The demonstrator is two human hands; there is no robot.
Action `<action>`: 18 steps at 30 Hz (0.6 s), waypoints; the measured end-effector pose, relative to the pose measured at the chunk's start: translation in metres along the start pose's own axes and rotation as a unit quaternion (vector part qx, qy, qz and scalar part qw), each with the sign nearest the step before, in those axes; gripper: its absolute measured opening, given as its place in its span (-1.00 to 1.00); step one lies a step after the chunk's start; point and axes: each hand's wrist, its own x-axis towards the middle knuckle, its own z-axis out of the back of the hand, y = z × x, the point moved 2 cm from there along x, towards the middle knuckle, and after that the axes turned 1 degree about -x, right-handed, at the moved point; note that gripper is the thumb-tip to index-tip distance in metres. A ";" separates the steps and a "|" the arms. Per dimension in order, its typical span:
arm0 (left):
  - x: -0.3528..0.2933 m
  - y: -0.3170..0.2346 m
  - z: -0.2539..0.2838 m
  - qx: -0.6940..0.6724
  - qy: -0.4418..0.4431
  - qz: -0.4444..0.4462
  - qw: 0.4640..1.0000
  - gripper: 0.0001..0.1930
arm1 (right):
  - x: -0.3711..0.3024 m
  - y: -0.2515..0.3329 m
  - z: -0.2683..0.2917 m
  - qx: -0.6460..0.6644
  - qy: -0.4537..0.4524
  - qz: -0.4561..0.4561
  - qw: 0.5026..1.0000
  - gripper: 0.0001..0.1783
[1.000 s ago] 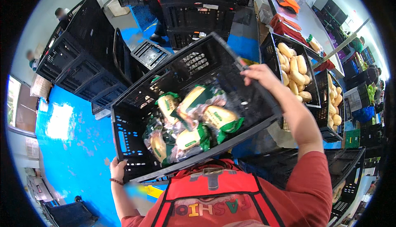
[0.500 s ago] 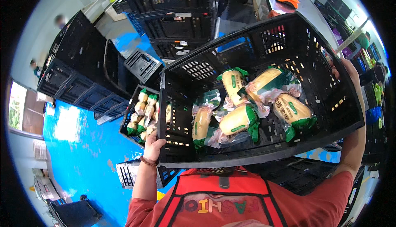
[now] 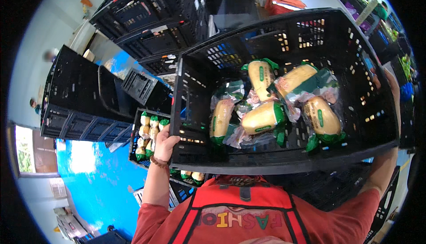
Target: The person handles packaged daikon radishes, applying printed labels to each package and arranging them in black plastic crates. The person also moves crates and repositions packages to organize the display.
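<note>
Our left hand (image 3: 165, 145) grips the crate (image 3: 284, 167) at its left end, our right hand (image 3: 376, 82), mostly hidden, clasps its right end, and the packs (image 3: 264, 118) lie between.

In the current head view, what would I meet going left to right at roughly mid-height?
Window → second black crate → left hand → bagged pale vegetables inside the held black crate → right hand.
</note>
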 end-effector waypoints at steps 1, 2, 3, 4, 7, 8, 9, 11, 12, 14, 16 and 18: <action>0.011 -0.001 -0.005 -0.012 0.020 -0.005 1.000 -0.56 | -0.011 0.015 0.009 -0.058 -0.051 -0.006 0.997 -0.67; 0.007 -0.012 -0.012 0.000 0.017 -0.002 1.000 -0.56 | -0.009 0.006 0.009 -0.088 -0.089 -0.007 0.992 -0.66; 0.007 -0.004 -0.010 -0.050 0.030 -0.008 0.998 -0.57 | 0.001 -0.001 0.009 0.024 -0.059 -0.065 0.996 -0.64; 0.007 0.003 -0.008 -0.050 0.026 -0.019 0.998 -0.57 | 0.013 0.001 0.010 0.127 -0.039 -0.123 0.984 -0.62; -0.004 0.012 -0.015 -0.004 -0.013 -0.021 1.000 -0.58 | 0.034 0.013 0.004 0.153 0.123 -0.172 0.965 -0.61; -0.006 0.024 -0.013 -0.018 -0.020 -0.029 0.999 -0.58 | 0.036 0.016 -0.008 0.118 0.119 -0.182 0.969 -0.62; -0.008 0.032 -0.013 -0.033 -0.024 -0.035 0.999 -0.59 | 0.037 0.021 -0.019 0.082 0.112 -0.194 0.971 -0.62; -0.021 0.031 -0.030 -0.041 -0.058 -0.041 0.997 -0.60 | 0.053 0.011 -0.029 -0.012 0.164 -0.220 0.962 -0.71; -0.019 0.046 -0.030 -0.065 -0.078 -0.037 0.994 -0.60 | 0.061 -0.002 -0.029 -0.002 0.174 -0.243 0.954 -0.68; -0.022 0.051 -0.043 -0.102 -0.085 -0.041 0.990 -0.61 | 0.069 -0.025 -0.046 0.011 0.188 -0.280 0.941 -0.65; -0.020 0.061 -0.054 -0.082 -0.100 0.010 0.992 -0.58 | 0.088 -0.060 -0.043 -0.144 0.179 -0.280 0.932 -0.81; -0.019 0.080 -0.062 -0.050 -0.112 -0.026 0.992 -0.56 | 0.105 -0.073 -0.054 -0.196 0.165 -0.279 0.925 -0.86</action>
